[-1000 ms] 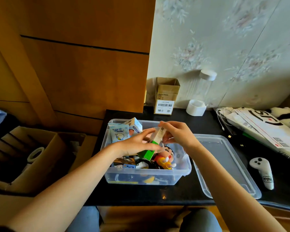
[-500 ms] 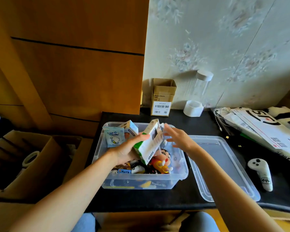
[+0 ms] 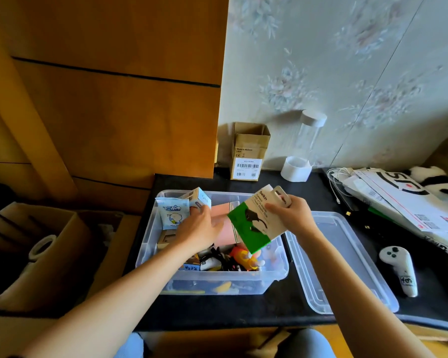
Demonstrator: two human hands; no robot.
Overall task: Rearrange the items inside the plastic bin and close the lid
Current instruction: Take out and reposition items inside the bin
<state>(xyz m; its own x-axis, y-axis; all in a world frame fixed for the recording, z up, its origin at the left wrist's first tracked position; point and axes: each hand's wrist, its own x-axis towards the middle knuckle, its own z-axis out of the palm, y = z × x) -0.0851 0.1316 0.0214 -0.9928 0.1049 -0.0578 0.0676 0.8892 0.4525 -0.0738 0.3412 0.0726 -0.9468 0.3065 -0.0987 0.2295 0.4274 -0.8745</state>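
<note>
right hand (image 3: pixel 291 218) grip: pinches green-white box (image 3: pixel 256 222) above plastic bin (image 3: pixel 217 282) | left hand (image 3: pixel 199 229) in bin, fingers hidden, grip unclear | lid (image 3: pixel 344 259) beside bin on surface

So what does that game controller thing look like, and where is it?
Find the black table and the clear plastic lid lying flat right of the clear bin. Just right of that lid lies the controller, alone on the dark surface. It is white and handle-shaped, with small dark buttons on its rounded top.
</note>
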